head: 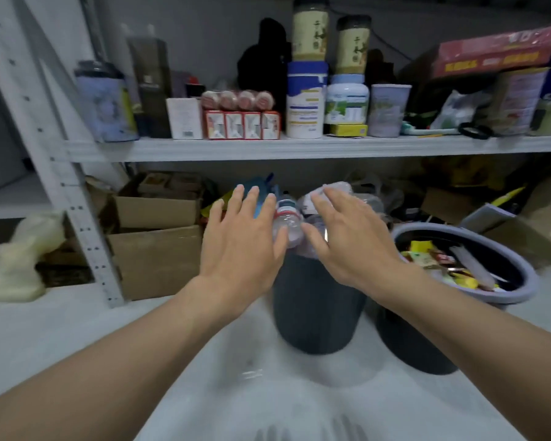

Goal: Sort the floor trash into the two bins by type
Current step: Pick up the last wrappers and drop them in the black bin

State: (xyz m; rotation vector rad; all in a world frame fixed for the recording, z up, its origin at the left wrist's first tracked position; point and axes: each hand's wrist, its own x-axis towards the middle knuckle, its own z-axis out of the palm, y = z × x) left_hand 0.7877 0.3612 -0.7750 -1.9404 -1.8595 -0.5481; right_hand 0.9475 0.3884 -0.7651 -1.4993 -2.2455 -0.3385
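Bottles [288,222] hide the rim of the dark bin [315,307]; the jar labels [309,31] are blurred.

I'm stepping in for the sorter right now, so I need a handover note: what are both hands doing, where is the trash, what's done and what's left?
Left hand: open, fingers straight, against the left side of the bottle heap.
Right hand: open, spread over the heap's right side. Neither hand grips anything.
Plastic bottles are heaped above the top of the dark bin; wrappers lie in the grey-rimmed bin to its right.
Done: both types sit in separate bins.
Left: probably settle the bottles down, then check the floor beyond this view for strays.
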